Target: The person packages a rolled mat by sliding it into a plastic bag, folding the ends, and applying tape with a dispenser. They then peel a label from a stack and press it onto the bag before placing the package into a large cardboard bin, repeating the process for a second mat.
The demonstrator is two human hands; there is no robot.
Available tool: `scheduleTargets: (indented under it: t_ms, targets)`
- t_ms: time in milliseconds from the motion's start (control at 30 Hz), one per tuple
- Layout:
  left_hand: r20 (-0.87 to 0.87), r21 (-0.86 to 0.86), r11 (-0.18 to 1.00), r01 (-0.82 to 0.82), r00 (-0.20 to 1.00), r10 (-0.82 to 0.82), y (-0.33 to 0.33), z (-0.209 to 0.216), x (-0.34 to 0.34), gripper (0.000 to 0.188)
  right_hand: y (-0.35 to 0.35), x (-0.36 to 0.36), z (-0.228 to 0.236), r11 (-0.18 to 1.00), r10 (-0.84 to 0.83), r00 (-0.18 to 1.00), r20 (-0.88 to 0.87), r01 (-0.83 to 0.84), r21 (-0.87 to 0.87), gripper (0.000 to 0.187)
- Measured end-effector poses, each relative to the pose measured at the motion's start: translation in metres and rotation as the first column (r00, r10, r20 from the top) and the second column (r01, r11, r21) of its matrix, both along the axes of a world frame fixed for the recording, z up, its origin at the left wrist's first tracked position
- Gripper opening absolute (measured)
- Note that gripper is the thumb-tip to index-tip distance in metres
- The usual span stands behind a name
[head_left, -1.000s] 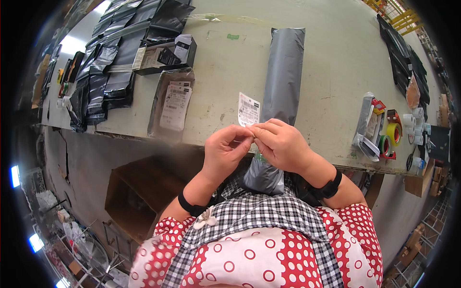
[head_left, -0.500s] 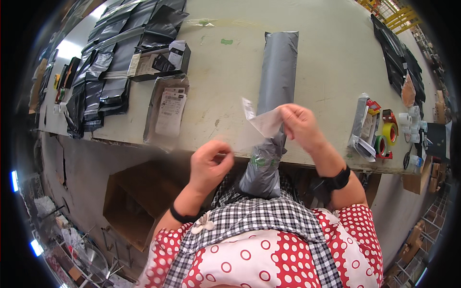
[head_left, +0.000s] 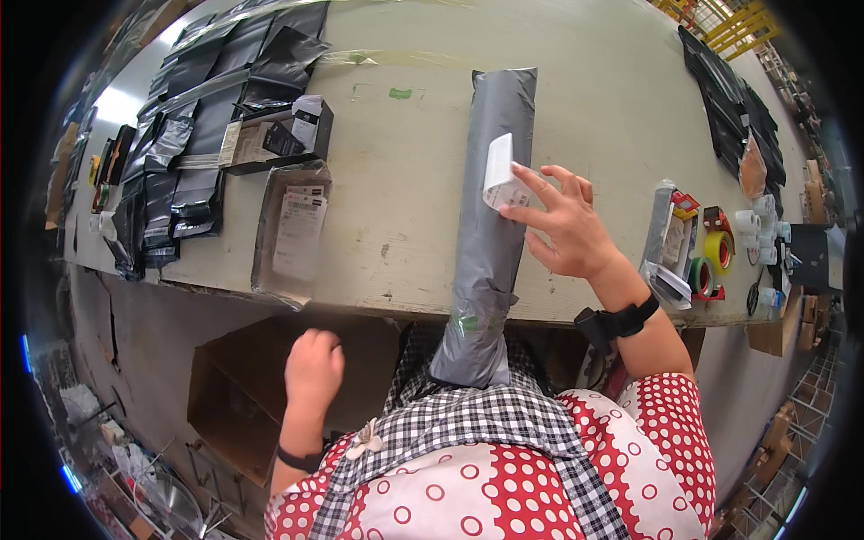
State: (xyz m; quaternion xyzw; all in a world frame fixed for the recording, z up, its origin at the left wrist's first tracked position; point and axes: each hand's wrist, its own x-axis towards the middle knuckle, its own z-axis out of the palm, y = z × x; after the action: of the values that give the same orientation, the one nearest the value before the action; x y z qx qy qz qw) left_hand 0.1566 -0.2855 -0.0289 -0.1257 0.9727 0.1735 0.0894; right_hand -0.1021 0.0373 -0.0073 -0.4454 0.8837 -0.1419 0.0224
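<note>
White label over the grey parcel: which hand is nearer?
Right. The right hand has its fingertips on the label; the left hand is apart from it, short of the table's near edge.

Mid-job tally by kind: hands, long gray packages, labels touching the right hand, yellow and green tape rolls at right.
Hands (left hand, right hand): 2
Long gray package: 1
Label: 1
Yellow tape roll: 1
Green tape roll: 1
Total: 6
</note>
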Motion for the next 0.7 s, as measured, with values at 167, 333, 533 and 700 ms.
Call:
scheduleTargets:
  t_ms: [167, 333, 533, 700]
  targets:
    - [-0.726, 0.213, 0.777, 0.593, 0.628, -0.280, 0.100, 0.025, -0.136, 0.042, -0.052, 0.013, -0.035, 0.993, -0.030, 0.999, -0.021, 0.032, 0.110, 0.051]
    - [-0.738, 0.318, 0.809, 0.494, 0.665, -0.116, 0.137, -0.005, -0.224, 0.059, -0.068, -0.015, -0.040, 0.994, -0.051, 0.998, 0.029, 0.048, 0.094, 0.062]
    - [-0.304, 0.855, 0.476, 0.207, 0.943, 0.136, 0.141, -0.075, -0.233, 0.080, -0.037, 0.000, -0.099, 0.726, -0.220, 0.843, 0.490, 0.477, -0.495, 0.077]
    - [-0.075, 0.780, 0.609, 0.142, 0.988, -0.134, 0.128, -0.066, -0.111, 0.094, 0.007, 0.105, -0.092, 0.853, -0.197, 0.747, 0.635, 0.450, -0.265, 0.079]
